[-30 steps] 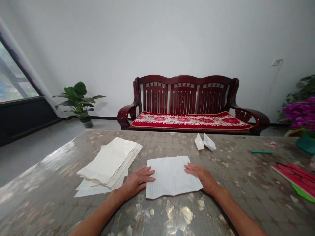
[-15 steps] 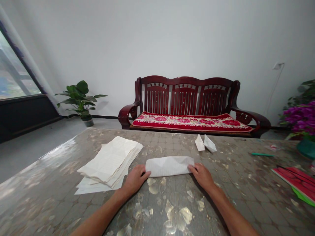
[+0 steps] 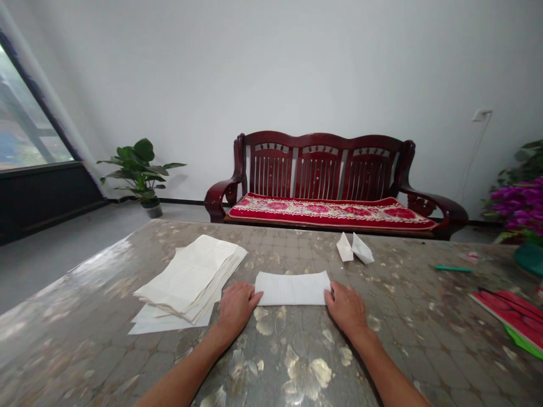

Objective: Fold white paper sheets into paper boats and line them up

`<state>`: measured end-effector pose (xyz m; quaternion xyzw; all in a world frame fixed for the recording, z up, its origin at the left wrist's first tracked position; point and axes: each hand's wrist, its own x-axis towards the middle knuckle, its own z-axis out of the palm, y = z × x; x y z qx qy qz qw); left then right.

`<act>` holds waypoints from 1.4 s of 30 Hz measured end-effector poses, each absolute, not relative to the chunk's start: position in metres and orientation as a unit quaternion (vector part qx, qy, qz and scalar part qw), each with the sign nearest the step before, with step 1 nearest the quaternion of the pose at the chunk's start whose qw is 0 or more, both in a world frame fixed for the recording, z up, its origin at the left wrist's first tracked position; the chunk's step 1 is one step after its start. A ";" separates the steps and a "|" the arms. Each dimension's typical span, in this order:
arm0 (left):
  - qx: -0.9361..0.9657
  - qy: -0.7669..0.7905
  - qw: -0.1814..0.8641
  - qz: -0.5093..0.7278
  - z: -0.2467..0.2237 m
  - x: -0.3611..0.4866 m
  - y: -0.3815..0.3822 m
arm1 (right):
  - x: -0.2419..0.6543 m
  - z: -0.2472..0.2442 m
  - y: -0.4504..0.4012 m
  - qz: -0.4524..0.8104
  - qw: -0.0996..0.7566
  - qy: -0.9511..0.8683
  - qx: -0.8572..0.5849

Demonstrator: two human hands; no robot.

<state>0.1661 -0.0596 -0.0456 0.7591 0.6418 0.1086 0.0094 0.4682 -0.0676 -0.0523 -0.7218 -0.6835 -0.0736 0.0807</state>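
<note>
Several stacked sheets [image 3: 190, 274] lie beside the left hand [image 3: 238, 302], whose fingers curl in, thumb pressed on the left end of the folded white paper [image 3: 292, 289]. That paper lies on the table [image 3: 106, 356] between both hands. The right hand [image 3: 345, 305], similarly curled, has the right end under its thumb; two folded paper shapes [image 3: 362, 249] stand beyond.

left hand [image 3: 238, 302]: curled, thumb [image 3: 257, 298] inward | right hand [image 3: 347, 305]: curled, thumb inward | forearms [image 3: 190, 366] slanting inward
</note>
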 end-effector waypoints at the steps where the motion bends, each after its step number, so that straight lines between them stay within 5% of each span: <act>1: 0.758 0.643 0.007 0.107 -0.046 0.166 -0.059 | 0.468 -0.053 -0.068 -0.076 0.079 -0.685 -0.720; 42: 0.745 0.658 0.016 0.104 -0.051 0.164 -0.062 | 0.466 -0.050 -0.071 -0.096 0.067 -0.669 -0.734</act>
